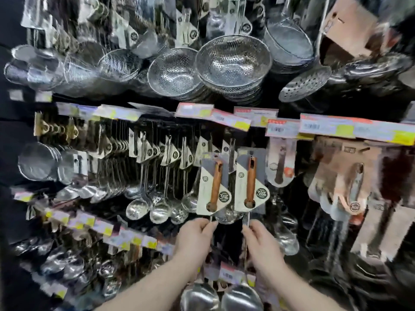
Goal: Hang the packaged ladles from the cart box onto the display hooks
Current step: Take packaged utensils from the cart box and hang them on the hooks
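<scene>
Left hand (pixel 197 234) and right hand (pixel 262 241) are each pinching a steel shaft, holding left ladle (pixel 212 189) and right ladle (pixel 250 185) side by side, cards up, below the price-tag rail (pixel 327 126).

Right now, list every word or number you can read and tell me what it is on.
"304": round black badge on the left packaged ladle.
"304": matching badge on the right packaged ladle.
Price tags: blurred, unreadable.
Other hanging cards: print too small to read.
</scene>
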Demonstrator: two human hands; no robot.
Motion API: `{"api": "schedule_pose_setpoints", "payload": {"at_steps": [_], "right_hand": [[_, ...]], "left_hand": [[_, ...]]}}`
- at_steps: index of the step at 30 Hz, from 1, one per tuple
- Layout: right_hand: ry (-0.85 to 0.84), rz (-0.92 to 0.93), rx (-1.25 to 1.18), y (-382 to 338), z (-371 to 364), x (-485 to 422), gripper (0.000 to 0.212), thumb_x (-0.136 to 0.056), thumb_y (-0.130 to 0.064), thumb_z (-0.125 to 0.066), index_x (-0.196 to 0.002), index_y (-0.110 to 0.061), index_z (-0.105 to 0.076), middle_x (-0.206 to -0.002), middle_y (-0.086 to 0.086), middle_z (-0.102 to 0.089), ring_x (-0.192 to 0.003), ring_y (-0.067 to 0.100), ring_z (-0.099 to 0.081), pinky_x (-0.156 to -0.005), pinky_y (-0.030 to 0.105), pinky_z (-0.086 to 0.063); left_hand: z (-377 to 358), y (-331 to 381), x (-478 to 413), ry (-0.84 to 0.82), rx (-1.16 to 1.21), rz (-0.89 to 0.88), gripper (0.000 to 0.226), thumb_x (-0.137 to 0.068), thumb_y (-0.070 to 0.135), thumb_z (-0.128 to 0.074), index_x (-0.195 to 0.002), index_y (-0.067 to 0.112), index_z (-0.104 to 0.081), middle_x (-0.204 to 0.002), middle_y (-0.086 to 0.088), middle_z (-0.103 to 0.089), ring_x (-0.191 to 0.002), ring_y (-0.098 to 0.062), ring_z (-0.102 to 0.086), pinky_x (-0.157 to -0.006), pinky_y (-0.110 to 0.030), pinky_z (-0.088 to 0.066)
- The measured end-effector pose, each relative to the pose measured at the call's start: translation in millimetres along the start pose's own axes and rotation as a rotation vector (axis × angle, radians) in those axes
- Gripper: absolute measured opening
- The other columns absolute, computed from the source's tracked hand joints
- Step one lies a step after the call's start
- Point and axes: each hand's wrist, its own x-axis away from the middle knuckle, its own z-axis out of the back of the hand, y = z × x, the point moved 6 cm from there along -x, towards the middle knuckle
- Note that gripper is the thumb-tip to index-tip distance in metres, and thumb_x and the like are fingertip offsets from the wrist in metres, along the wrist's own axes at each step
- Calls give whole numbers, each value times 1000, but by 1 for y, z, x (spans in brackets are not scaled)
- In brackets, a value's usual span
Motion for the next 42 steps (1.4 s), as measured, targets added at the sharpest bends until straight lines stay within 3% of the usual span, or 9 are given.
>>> {"api": "schedule_pose_setpoints", "payload": {"at_steps": [6,11,15,19,23,26,31,35,42], "right_hand": [[104,-8,6,-11,-13,-12,23,-96,-27,-43,-75,-20,-49,-56,-5,-46,-43,-1,-43,-43,13,-33],[155,-4,-14,-2,-21,-22,21,-96,-34,-41,-82,-21,-51,-53,-6,-46,-48,6,-43,-47,23,-37],[241,57,-15,6,-21,-25,21,-94,-36,-43,-76,-26,-50,-51,-16,-52,-46,-2,-43,-49,15,-37],[267,44,-70,13,-22,-31,18,-93,-36,-43,-76,-31,-48,-47,-12,-49,-51,9,-45,-56,31,-41],[284,64,-92,18,-24,-37,18,-93,-36,-43,-78,-30,-49,-48,-12,-50,-44,2,-45,-45,19,-40],[285,70,-118,21,-28,-42,21,-93,-35,-43,-78,-23,-52,-49,-10,-48,-45,3,-46,-46,22,-43],[323,143,-125,16,-33,-47,23,-93,-34,-43,-74,-21,-47,-51,-11,-46,-47,4,-43,-47,21,-39],[383,238,-94,-2,-25,-49,24,-93,-33,-42,-73,-20,-44,-55,-9,-46,-50,5,-41,-47,20,-36],[413,221,-75,-24,-17,-56,26,-92,-33,-44,-70,-18,-45,-53,-7,-46,-51,9,-42,-55,42,-45]], "left_hand": [[0,-7,-26,-80,152,-30,38,-88,34,-56,-57,12,-58,-52,1,-54,-52,-16,-49,-55,-28,-35],[-12,-7,-36,-84,168,-127,36,-87,38,-55,-65,11,-64,-49,2,-56,-48,-10,-47,-48,-21,-34],[-28,-16,-43,-109,221,-141,37,-85,38,-58,-57,14,-61,-41,5,-55,-38,-4,-48,-41,-15,-35],[-36,-14,-48,-142,271,-173,35,-85,34,-60,-58,11,-64,-41,5,-58,-37,-3,-52,-42,-13,-37],[-40,-15,-54,-148,366,-146,36,-85,31,-59,-54,13,-61,-36,5,-54,-32,-3,-47,-39,-15,-37],[-43,-21,-58,-149,391,-136,38,-85,32,-60,-50,15,-59,-35,5,-52,-31,-4,-46,-34,-12,-32],[-49,-27,-68,-165,377,-133,33,-84,37,-59,-59,16,-64,-40,7,-55,-36,-5,-50,-45,-23,-38],[-48,-25,-78,-145,373,-135,32,-85,37,-58,-57,23,-62,-41,9,-56,-36,-3,-51,-44,-20,-37],[-47,-19,-85,-125,349,-192,36,-86,35,-58,-59,12,-63,-38,6,-52,-35,-2,-46,-37,-9,-33]]}}
